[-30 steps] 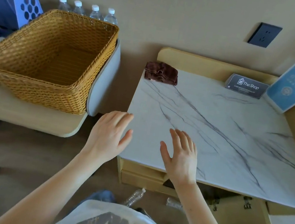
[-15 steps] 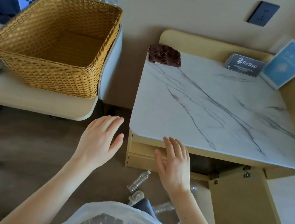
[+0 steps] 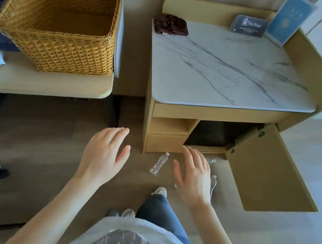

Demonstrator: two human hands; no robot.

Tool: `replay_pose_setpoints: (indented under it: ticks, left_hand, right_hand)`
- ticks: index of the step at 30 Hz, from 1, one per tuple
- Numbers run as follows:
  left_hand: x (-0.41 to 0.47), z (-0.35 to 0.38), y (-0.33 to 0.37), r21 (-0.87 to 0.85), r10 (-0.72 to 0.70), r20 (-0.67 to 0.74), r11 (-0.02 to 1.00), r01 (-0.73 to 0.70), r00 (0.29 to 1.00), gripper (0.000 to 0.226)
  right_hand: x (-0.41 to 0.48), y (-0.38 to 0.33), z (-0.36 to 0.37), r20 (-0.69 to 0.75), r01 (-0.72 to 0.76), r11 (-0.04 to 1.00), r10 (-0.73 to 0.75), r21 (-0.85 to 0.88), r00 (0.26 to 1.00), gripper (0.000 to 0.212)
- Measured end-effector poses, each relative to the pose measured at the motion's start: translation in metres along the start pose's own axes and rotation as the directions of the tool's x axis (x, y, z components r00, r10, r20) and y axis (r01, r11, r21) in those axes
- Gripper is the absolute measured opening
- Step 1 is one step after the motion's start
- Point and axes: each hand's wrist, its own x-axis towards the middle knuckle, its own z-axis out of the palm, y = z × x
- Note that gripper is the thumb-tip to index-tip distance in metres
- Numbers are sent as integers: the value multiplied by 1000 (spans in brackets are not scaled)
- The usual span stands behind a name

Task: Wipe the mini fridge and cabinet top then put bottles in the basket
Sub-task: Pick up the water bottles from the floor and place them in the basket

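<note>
Both hands, left hand [image 3: 104, 155] and right hand [image 3: 193, 176], hover flat above a bottle [image 3: 158, 163], seemingly untouched.

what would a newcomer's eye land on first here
The big empty wicker basket on the low table at the left stands out first, then the white marble cabinet top at the right, with a brown cloth bunched in its back left corner. Lower down, the left hand and the right hand hover open above the floor, where a clear bottle lies on its side between them.
</note>
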Motion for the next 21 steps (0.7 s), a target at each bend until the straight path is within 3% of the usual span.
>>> replay_pose_setpoints:
  ticks: [7,13,21]
  left_hand:
    - [-14,-1,26,0,76,-24,997,-76,997,54]
    - [-26,14,69,15,134,-21,991,-133,991,52]
    - [-56,60,178,14,125,19,992,-126,992,51]
  right_hand:
    - [-36,21,-29,-112,-47,999,44,-21,993,50]
    - [-67,66,-51,-168,-83,996,76,-36,983,42]
    - [-130,161,-109,-158,-114,993,110,-17,981,50]
